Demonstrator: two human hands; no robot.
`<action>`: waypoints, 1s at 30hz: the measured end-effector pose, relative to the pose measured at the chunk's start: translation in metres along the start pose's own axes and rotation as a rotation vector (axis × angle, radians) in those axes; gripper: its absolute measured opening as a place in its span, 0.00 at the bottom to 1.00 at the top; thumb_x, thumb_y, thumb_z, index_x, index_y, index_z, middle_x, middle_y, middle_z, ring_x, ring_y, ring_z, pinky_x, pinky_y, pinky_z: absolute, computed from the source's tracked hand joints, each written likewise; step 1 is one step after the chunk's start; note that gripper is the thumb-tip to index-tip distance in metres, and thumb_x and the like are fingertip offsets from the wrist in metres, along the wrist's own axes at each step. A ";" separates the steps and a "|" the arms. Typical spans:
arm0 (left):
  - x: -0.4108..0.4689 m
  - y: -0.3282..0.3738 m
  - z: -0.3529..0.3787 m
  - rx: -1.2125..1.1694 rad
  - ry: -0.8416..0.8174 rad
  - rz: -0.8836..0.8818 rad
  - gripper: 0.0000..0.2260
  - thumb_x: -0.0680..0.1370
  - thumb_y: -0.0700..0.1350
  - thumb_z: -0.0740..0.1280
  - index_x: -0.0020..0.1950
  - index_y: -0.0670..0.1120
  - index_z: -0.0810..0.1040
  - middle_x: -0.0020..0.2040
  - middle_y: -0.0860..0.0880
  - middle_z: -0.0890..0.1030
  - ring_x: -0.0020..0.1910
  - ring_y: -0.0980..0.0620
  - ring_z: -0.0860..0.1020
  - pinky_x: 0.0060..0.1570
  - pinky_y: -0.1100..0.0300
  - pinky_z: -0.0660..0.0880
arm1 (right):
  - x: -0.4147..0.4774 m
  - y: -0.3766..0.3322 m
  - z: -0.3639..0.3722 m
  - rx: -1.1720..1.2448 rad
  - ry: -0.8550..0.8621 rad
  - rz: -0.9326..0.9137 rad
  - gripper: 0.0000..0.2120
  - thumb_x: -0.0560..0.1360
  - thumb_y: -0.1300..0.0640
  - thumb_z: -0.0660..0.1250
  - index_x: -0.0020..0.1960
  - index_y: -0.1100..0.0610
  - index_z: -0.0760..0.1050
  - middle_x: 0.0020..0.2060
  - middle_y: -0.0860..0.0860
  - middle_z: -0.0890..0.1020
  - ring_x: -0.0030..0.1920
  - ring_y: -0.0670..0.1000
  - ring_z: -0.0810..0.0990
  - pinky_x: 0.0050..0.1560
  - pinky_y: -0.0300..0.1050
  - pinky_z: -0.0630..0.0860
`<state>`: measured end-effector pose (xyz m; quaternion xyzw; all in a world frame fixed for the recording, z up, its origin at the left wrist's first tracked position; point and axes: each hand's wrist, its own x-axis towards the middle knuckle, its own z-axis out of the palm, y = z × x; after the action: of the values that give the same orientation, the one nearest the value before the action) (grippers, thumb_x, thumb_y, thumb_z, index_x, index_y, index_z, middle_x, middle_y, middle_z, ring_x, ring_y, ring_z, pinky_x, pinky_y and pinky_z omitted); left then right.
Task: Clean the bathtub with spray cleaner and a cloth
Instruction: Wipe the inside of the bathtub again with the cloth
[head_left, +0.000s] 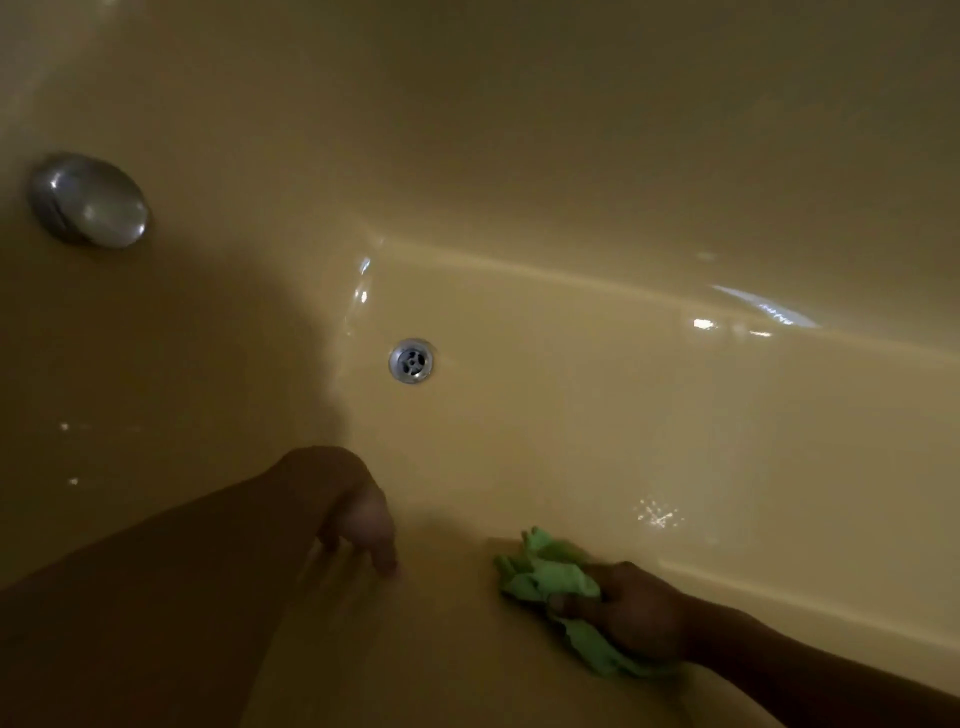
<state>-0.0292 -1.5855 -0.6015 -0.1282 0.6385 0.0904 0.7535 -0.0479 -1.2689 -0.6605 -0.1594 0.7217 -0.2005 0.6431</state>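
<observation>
The cloth (545, 577) is a bright light green, soft and crumpled, bunched into thick folds with ragged, uneven edges. The right hand (634, 618) grips it, fingers curled over the middle of the bundle and pressing it down onto the tub surface. The larger wad sticks out past the thumb side of that hand, and a thinner, flatter tail trails out from under the palm on the wrist side. Its long axis runs on a diagonal, from the bunched end up and to the left of the right hand to the tail down and to the right, beneath the forearm. The bunched end points toward the gap between the two hands.

The left hand (358, 514) holds nothing. Its fingers hang fairly straight and point downward, with the fingertips (387, 566) at or just touching the tub surface; blur makes the contact hard to judge. It is near the cloth but apart from it, off to the cloth's left.

The bathtub (571, 415) is a glossy yellow-beige, with bright glints beyond the right hand. A round metal drain (411, 361) sits in the floor ahead of the left hand. A domed metal overflow cover (88, 200) is mounted well beyond and to the left of that hand.
</observation>
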 end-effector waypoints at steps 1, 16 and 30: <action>-0.014 0.007 0.007 -0.056 0.105 0.010 0.21 0.83 0.54 0.67 0.72 0.44 0.77 0.69 0.44 0.79 0.66 0.46 0.80 0.37 0.64 0.77 | -0.018 0.004 -0.008 0.066 0.002 0.074 0.21 0.74 0.28 0.63 0.57 0.41 0.80 0.57 0.41 0.82 0.55 0.42 0.80 0.59 0.41 0.76; -0.247 0.203 0.108 -0.439 0.949 0.578 0.28 0.80 0.63 0.66 0.79 0.61 0.66 0.81 0.56 0.62 0.80 0.56 0.61 0.78 0.56 0.59 | -0.374 0.022 -0.105 1.149 0.411 -0.077 0.27 0.83 0.39 0.54 0.66 0.59 0.79 0.59 0.62 0.84 0.62 0.65 0.81 0.69 0.61 0.73; -0.446 0.381 0.243 -0.473 1.058 0.868 0.25 0.82 0.57 0.66 0.78 0.62 0.67 0.79 0.61 0.64 0.78 0.60 0.63 0.73 0.62 0.60 | -0.646 0.091 -0.039 1.800 0.586 -0.463 0.26 0.83 0.40 0.57 0.71 0.57 0.77 0.68 0.63 0.78 0.69 0.64 0.76 0.74 0.66 0.66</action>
<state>0.0098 -1.1358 -0.1551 -0.0494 0.8743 0.4431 0.1916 -0.0053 -0.8711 -0.1432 0.3103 0.3808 -0.8301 0.2639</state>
